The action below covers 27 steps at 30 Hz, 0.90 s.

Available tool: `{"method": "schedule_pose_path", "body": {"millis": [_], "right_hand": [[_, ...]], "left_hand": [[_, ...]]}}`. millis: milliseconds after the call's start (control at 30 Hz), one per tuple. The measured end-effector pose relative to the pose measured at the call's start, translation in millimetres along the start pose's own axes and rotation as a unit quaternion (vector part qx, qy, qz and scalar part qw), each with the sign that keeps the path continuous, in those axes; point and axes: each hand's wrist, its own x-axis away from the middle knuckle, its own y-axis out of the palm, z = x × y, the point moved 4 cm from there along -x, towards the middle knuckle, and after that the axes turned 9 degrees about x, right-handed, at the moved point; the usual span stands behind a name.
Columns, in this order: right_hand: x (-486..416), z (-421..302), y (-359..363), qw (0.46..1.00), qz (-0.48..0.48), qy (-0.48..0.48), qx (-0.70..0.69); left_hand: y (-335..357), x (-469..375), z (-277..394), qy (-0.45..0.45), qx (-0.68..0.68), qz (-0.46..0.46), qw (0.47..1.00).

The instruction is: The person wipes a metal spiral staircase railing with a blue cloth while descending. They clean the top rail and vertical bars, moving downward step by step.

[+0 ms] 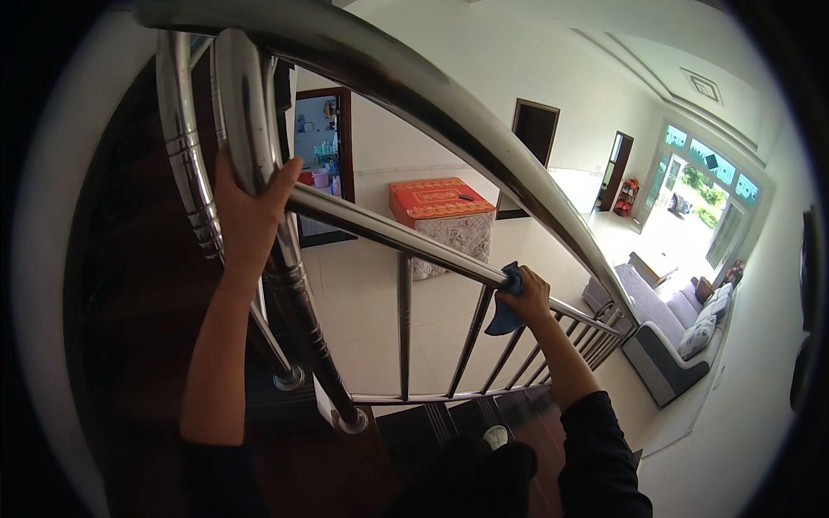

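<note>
My left hand [249, 226] grips a thick stainless-steel newel post [241, 110] on the staircase railing, its thumb and fingers on either side. Further along, my right hand [533, 299] holds a blue cloth [502, 316] wrapped against the railing's middle bar [401, 234]. One end of the cloth hangs down below that bar. Above both hands arches the wide polished handrail [414, 84], which neither hand touches. Slim metal balusters [403, 324] run from the middle bar to a lower rail. My right fingertips are partly hidden by the bar and cloth.
Dark stair treads [537, 421] descend under me, with a pale shoe tip [495, 437] on them. Through the railing, on the tiled floor below, stand a box-shaped table with a red cover [443, 197] and a grey sofa [667, 366]. A second post [184, 129] rises at left.
</note>
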Motion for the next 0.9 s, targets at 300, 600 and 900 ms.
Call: {"method": "schedule_pose_path", "body": {"millis": [300, 600, 900], "right_hand": [[119.6, 202.5, 69.1, 0.989, 0.129, 0.064, -0.008], [111.8, 198.9, 79.6, 0.979, -0.037, 0.196, -0.048], [-73.0, -169.8, -47.0, 0.985, 0.167, 0.006, -0.046]], "left_hand": [[-15.7, -5.7, 0.9, 0.006, -0.058, 0.086, 0.995], [-4.4, -0.7, 1.9, 0.028, -0.036, 0.097, 0.994], [-1.6, -5.6, 1.9, 0.041, 0.061, 0.010, 0.997]]}}
